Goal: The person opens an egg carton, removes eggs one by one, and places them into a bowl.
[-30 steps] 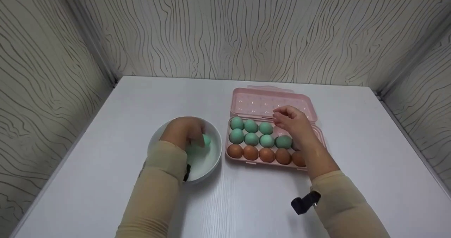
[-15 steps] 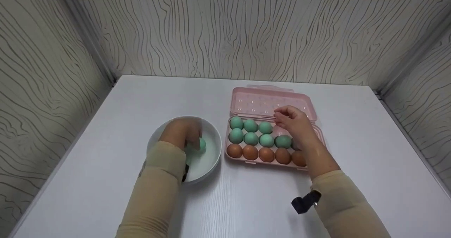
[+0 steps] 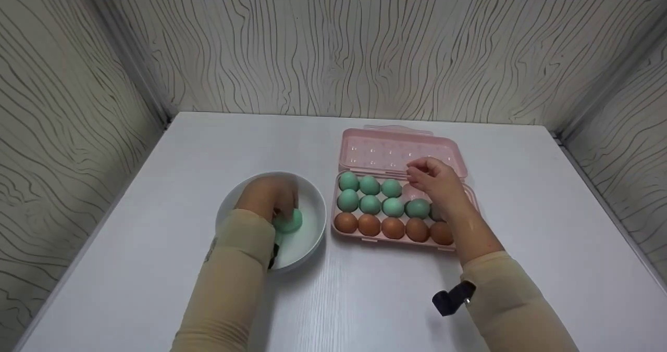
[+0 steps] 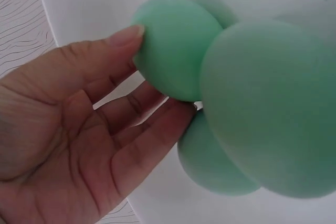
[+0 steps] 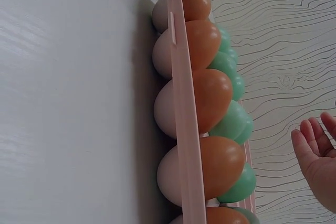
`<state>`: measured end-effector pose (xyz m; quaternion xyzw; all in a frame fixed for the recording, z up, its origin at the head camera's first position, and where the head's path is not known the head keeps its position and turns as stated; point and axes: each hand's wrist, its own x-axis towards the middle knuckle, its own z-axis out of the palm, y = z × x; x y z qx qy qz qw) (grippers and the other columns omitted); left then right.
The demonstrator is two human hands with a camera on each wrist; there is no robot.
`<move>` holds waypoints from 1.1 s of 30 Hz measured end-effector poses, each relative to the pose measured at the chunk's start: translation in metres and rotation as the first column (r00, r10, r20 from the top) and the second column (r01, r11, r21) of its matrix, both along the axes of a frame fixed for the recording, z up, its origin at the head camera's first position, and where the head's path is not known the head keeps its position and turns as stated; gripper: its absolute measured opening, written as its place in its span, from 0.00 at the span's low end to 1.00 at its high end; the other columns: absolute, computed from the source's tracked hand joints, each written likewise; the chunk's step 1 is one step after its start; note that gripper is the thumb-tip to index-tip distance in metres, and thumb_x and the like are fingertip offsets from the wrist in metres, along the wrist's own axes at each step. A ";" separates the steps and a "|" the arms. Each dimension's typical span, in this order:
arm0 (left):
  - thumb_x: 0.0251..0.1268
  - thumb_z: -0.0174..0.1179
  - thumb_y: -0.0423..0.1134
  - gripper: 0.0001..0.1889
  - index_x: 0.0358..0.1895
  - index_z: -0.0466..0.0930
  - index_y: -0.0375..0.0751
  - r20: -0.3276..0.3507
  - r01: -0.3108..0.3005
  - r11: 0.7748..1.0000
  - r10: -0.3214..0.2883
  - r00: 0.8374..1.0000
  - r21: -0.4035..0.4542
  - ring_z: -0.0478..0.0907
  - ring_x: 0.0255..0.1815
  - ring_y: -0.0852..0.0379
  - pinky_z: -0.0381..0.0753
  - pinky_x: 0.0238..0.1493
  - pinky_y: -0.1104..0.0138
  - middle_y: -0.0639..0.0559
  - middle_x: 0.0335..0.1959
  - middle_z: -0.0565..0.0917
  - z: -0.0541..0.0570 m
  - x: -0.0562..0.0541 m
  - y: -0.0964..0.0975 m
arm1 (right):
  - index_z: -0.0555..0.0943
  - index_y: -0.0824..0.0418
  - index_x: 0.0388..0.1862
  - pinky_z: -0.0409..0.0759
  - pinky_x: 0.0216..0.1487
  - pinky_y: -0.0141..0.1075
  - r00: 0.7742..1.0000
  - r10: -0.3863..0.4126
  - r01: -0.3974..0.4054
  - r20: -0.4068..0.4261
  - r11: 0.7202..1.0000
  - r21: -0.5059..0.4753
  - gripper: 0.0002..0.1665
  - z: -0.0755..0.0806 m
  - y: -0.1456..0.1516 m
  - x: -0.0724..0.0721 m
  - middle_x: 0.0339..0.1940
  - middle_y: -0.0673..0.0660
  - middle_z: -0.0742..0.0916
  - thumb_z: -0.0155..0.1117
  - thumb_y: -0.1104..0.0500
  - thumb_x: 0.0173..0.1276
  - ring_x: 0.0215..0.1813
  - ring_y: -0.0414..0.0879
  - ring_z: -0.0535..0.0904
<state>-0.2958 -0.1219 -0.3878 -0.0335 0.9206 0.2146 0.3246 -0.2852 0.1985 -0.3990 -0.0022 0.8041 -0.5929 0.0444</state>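
Note:
My left hand (image 3: 268,196) reaches down into a white bowl (image 3: 314,237). In the left wrist view its thumb and fingers pinch a green egg (image 4: 173,45). Two more green eggs lie against that one, a large near egg (image 4: 278,108) and a lower egg (image 4: 212,161). Over the right part of a pink egg carton (image 3: 336,185) hovers my right hand (image 3: 439,185), fingers loosely bent and holding nothing. Green eggs (image 3: 369,204) fill much of the two back rows, and brown eggs (image 3: 392,228) line the front row. An empty cup (image 3: 413,191) shows beside the right hand, whose wrist hides the carton's right end.
The carton's pink lid (image 3: 401,151) lies folded back behind it. Bowl and carton stand side by side on a white table (image 3: 354,300). Wood-patterned panels (image 3: 333,50) enclose the back and both sides. A black camera mount (image 3: 453,298) juts from the right wrist.
Inside the bowl, the green egg at my left fingers has shifted left and toward the near side, with the fingers moving along. My right hand has stayed practically still above the carton.

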 end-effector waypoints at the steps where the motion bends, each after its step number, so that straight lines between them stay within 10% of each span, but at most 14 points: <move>1: 0.46 0.63 0.28 0.09 0.21 0.73 0.43 -0.005 0.016 1.000 -0.016 1.000 -0.001 0.70 0.29 0.52 0.71 0.22 0.66 0.50 0.26 0.72 0.000 0.000 0.000 | 0.72 0.64 0.51 0.76 0.49 0.30 1.000 0.000 0.000 -0.002 1.000 0.003 0.20 -0.001 0.000 0.000 0.45 0.58 0.75 0.57 0.52 0.66 0.51 0.51 0.75; 20: 0.54 0.64 0.40 0.19 0.52 0.76 0.48 -0.095 0.053 0.996 -0.046 0.994 0.075 0.73 0.49 0.46 0.73 0.48 0.55 0.52 0.49 0.77 0.021 0.004 -0.002 | 0.72 0.61 0.52 0.75 0.50 0.30 1.000 0.007 -0.007 -0.003 0.999 0.040 0.23 -0.001 0.002 -0.002 0.48 0.58 0.74 0.57 0.47 0.65 0.52 0.50 0.73; 27: 0.57 0.61 0.39 0.19 0.54 0.74 0.44 -0.269 0.112 0.989 -0.081 0.960 0.100 0.73 0.51 0.49 0.71 0.54 0.55 0.48 0.52 0.76 0.021 -0.001 0.003 | 0.72 0.61 0.52 0.76 0.50 0.31 1.000 0.005 -0.005 -0.008 0.998 0.060 0.23 -0.001 0.004 -0.005 0.47 0.58 0.75 0.57 0.47 0.65 0.50 0.49 0.74; 33: 0.57 0.61 0.39 0.17 0.51 0.74 0.44 -0.357 0.050 0.982 0.020 0.934 0.184 0.74 0.48 0.51 0.74 0.51 0.58 0.47 0.48 0.77 0.025 -0.004 0.012 | 0.73 0.59 0.52 0.75 0.51 0.33 0.999 0.007 -0.001 -0.040 0.989 0.151 0.20 0.001 0.004 -0.009 0.47 0.57 0.76 0.57 0.50 0.66 0.50 0.47 0.74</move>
